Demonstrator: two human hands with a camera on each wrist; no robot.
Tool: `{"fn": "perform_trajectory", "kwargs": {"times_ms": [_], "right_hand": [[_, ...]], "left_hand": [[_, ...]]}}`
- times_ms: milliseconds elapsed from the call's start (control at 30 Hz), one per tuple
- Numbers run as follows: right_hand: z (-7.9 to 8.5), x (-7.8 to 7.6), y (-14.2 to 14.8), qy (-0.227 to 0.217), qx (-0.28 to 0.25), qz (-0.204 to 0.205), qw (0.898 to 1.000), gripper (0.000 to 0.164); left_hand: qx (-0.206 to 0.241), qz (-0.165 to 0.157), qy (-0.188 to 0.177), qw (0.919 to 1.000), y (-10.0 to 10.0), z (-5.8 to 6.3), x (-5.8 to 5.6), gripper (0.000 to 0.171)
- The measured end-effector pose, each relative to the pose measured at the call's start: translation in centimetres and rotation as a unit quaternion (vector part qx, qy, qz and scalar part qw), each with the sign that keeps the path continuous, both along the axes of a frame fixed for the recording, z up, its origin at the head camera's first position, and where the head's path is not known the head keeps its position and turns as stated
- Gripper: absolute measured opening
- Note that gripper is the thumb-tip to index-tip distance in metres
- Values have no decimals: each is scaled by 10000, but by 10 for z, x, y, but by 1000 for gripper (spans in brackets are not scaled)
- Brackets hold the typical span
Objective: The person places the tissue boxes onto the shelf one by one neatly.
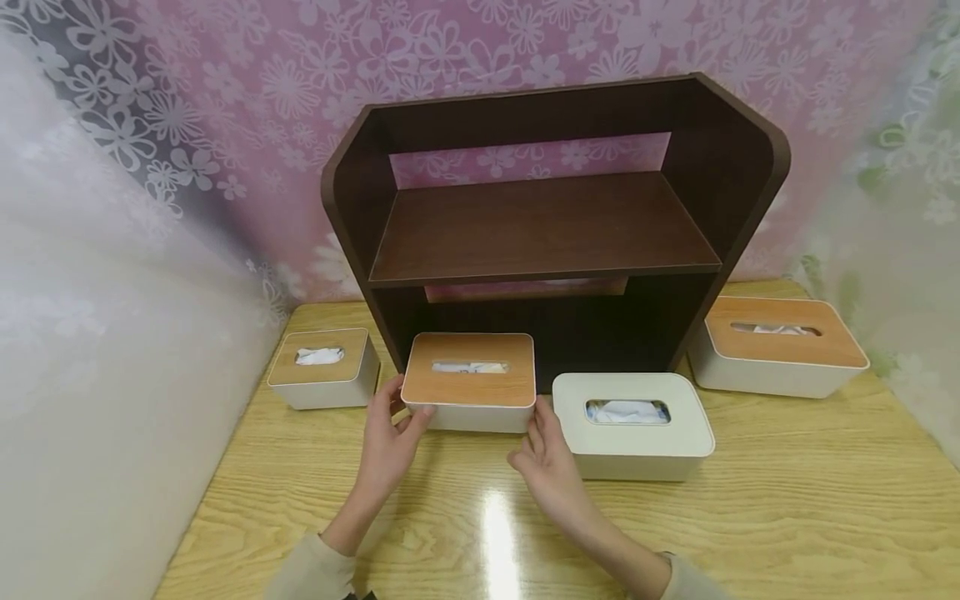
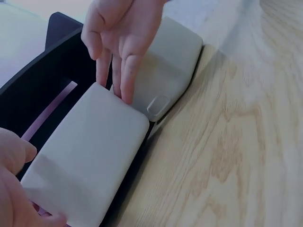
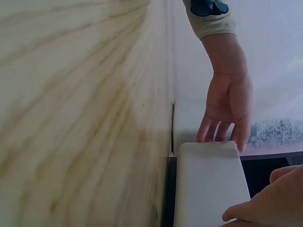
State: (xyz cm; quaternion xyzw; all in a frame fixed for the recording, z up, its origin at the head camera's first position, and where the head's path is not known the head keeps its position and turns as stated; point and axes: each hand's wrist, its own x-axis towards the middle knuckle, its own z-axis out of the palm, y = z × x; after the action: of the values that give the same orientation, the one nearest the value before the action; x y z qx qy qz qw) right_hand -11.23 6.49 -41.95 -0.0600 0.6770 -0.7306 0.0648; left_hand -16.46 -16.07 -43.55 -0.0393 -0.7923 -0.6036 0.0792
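Orange-brown-lidded white tissue box (image 1: pixel 468 388): grasped at its ends by the fingers of left hand (image 1: pixel 390 442) and right hand (image 1: pixel 553 468), at the lower opening of the shelf (image 1: pixel 547 229). Positioning judged unfinished, release outstanding; three other boxes (image 1: pixel 633 439) placed outside the shelf.

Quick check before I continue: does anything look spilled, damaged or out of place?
Nothing looks spilled or damaged. One mild oddity: the white-topped box, right of the held box, lacks the wood-coloured top that the other boxes share.
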Motion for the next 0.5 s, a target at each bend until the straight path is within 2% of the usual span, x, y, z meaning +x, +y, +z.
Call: {"fn": "perform_trajectory", "kwargs": {"times_ms": [200,300,500], "right_hand": [[-3,-1,-3,242,-18,-108,9996,82],[-1,-3,-4,102,45,-178,9998,81],[8,-11,-3,-307,137,-233,9992,81]], "left_hand": [[479,-172,-340,9981,0,2,8,60],[534,-197,-394,9976,0,1,11,64],[698,-332,-280,9966,1,0,11,70]]}}
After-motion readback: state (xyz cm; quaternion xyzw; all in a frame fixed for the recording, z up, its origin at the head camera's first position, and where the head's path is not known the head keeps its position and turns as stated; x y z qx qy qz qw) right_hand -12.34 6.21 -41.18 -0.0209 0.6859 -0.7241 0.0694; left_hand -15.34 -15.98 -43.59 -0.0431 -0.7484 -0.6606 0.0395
